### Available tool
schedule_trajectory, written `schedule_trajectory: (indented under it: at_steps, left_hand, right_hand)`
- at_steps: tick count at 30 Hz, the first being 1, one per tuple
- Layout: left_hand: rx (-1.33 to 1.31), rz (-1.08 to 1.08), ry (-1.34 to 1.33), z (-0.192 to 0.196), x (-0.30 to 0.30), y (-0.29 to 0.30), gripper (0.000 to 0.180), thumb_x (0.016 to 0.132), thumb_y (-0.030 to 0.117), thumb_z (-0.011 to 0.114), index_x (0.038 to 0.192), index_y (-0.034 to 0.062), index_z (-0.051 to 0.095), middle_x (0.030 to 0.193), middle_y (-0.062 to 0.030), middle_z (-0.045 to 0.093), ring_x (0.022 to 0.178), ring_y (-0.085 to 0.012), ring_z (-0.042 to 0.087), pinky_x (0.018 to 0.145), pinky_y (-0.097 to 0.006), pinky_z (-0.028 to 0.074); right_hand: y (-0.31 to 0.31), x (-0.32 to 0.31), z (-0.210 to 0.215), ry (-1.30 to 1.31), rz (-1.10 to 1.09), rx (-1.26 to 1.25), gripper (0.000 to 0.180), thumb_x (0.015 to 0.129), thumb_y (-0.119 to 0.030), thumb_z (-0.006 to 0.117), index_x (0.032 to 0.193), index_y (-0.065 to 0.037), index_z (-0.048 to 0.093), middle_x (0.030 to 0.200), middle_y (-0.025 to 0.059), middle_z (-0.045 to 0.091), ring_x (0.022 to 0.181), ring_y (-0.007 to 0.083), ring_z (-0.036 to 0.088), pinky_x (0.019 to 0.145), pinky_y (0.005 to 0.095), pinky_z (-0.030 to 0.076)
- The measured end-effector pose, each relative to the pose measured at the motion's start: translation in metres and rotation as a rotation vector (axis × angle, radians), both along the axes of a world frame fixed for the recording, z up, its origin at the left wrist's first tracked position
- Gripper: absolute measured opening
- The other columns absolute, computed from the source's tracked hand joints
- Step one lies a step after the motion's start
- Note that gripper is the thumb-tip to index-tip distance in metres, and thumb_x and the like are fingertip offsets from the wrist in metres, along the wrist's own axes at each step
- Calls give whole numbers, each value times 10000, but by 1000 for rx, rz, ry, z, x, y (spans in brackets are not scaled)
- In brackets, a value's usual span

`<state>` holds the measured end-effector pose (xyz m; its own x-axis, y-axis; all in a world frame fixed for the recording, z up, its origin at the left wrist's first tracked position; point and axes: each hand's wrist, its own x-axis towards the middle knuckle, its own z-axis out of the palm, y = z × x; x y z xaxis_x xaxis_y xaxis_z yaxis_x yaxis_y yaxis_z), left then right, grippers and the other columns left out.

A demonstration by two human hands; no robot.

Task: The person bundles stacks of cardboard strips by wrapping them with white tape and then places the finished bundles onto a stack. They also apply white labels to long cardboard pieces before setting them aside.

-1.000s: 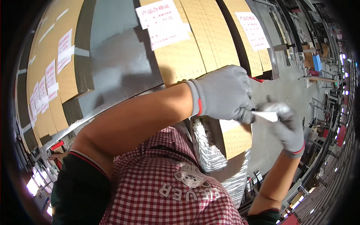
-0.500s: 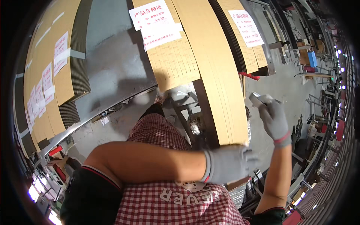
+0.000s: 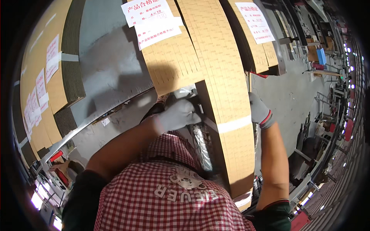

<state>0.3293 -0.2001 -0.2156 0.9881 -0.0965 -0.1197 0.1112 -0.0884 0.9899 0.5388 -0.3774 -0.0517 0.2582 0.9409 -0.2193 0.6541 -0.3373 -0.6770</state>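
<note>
A long stack of tan-faced strips runs toward me, its dark layered side on the left. A band of white tape crosses its top and continues down that dark side. My left hand, in a grey glove, is closed beside the stack, its fingers at the tape's left end. At the stack's right edge is my gloved right hand, level with the tape. Its fingers are hidden behind the edge, so what they hold does not show.
Labelled tan stacks lie beside this one, and another stack stands at the right. More bundles lie on a grey metal table at the left. A foil-like silvery wrapped thing is beneath the stack.
My left hand has swung from the stack's near right side to its left. My right hand, which held a small metallic tool, moved in against the right edge. White tape now crosses the stack.
</note>
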Motion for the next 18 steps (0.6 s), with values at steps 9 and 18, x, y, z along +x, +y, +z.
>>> schedule_trajectory:
  at_steps: [9, 18]
  left_hand:
    - [133, -151, 141, 48, -11, 56, 376, 644, 128, 825, 948, -2, 647, 740, -84, 609, 695, -207, 585, 662, -337, 486]
    - [562, -203, -854, 174, 98, 29, 443, 872, 511, 566, 796, 124, 768, 956, -105, 667, 991, -278, 563, 885, -423, 434]
  right_hand:
    - [30, -108, 37, -508, -236, 30, 834, 727, -206, 758, 1451, -80, 364, 1470, 252, 337, 1273, 464, 400, 1065, 529, 323]
    - [-47, -40, 21, 670, -850, 266, 355, 971, -211, 502, 1186, 60, 581, 1244, 148, 581, 1090, 175, 574, 955, 290, 431]
